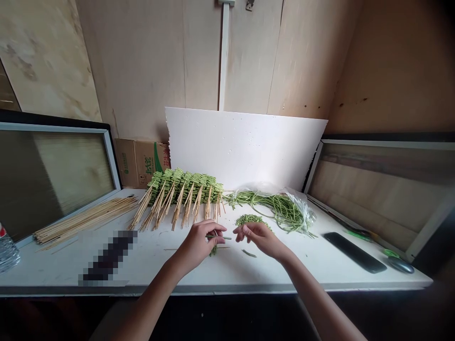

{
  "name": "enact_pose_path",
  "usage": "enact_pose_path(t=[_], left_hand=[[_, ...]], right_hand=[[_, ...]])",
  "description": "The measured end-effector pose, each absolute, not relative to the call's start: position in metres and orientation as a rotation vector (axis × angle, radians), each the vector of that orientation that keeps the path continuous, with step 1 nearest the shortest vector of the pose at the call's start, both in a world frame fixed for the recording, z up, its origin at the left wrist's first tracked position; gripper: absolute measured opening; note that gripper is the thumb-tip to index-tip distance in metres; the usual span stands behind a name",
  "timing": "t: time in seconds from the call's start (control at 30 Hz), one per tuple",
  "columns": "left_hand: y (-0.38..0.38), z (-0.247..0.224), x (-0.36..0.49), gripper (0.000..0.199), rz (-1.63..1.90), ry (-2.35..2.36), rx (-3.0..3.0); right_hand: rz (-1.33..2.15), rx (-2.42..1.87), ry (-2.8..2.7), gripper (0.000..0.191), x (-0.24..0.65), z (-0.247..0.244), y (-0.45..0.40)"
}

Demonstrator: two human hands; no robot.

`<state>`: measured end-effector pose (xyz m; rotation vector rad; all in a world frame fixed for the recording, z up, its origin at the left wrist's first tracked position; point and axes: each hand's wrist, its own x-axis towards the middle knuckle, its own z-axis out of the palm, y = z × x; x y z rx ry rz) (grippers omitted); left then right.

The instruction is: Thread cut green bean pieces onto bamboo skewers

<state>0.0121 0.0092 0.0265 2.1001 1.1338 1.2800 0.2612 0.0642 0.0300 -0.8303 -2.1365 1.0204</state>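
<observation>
My left hand (203, 239) is closed in a pinch on a short piece of green bean (223, 237), which sticks out to the right past the fingertips. Just below it a thin bamboo skewer (172, 249) runs sideways behind the hand, with several bean pieces (213, 251) at its middle. To the right, my right hand (258, 236) hovers with curled fingers apart and nothing visible between them. Behind that hand sits a pile of cut bean pieces (249, 219), partly hidden by it. One loose bean piece (249, 254) lies on the white table (245, 274).
Stacked bean skewers (185, 182) stand at the back left, beside bare bamboo sticks (88, 218). Long beans (273, 203) lie in a clear plastic bag (302, 208). On the right are a black phone-like slab (355, 252) and green-handled scissors (391, 254); a bottle (7, 251) is far left.
</observation>
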Motion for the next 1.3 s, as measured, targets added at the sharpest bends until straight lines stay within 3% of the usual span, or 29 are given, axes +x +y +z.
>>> enact_pose_path(t=[0.1,0.27,0.6,0.8,1.13,1.3], left_hand=[[0.006,0.029,0.017,0.018,1.332,1.091,2.119],[0.002,0.032,0.02,0.019,1.352,1.042,2.106],[-0.003,0.038,0.02,0.018,1.294,1.134,2.205],[-0.008,0.039,0.024,0.021,1.274,1.104,2.244],[-0.012,0.039,0.028,0.033,1.253,0.975,2.272],[-0.005,0.039,0.018,0.022,1.324,1.073,2.208]], right_hand=[[1.016,-0.731,-2.124,0.041,0.249,0.042,0.043],[0.593,-0.754,-2.123,0.022,0.241,0.046,0.025],[0.271,-0.676,-2.141,0.012,0.24,0.05,0.023],[0.267,-0.642,-2.127,0.007,0.233,0.044,0.019],[0.605,-0.55,-2.137,0.022,0.234,0.048,0.012],[0.565,-0.665,-2.144,0.017,0.244,0.047,0.027]])
